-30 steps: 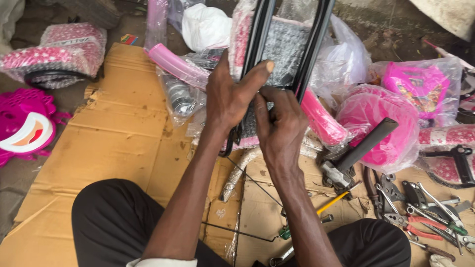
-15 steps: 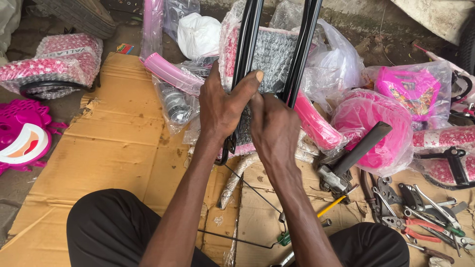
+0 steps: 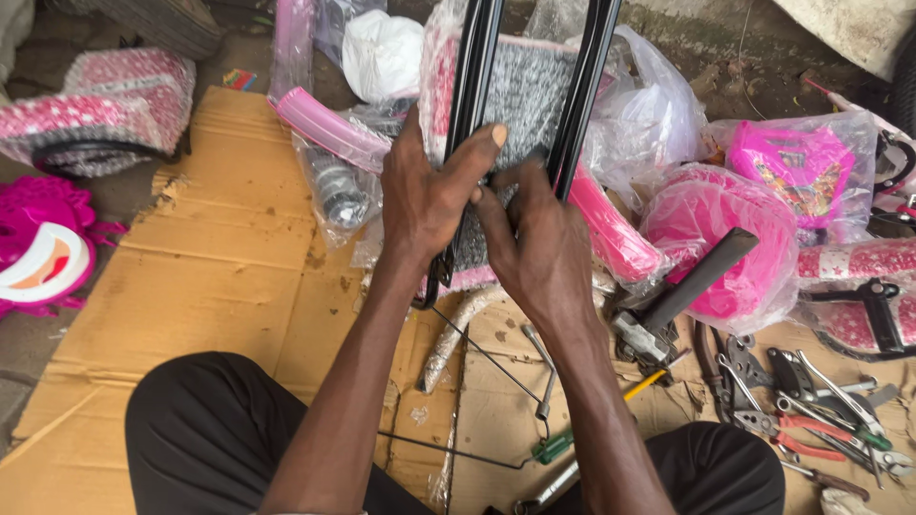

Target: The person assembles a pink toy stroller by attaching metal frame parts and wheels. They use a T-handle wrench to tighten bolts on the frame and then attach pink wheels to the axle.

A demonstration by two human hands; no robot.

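A black two-legged metal frame (image 3: 585,86) stands upright in front of me over a plastic-wrapped pink and grey part (image 3: 527,95). My left hand (image 3: 429,195) grips the frame's left leg, thumb stretched across toward the right leg. My right hand (image 3: 534,248) is pressed against the wrapped part between the two legs, fingers curled on it just under my left thumb. Both forearms reach up from my lap, over my black trousers.
Flattened cardboard (image 3: 219,257) covers the ground. Pink plastic-wrapped parts (image 3: 716,238) lie to the right, a wrapped pink wheel (image 3: 105,114) at far left. Pliers, spanners and other hand tools (image 3: 811,410) lie at lower right, a green-handled screwdriver (image 3: 558,443) and thin wires near my knees.
The view has shifted slightly closer. My left thumb has stretched further across the frame, and my right hand has slid a little lower between the legs.
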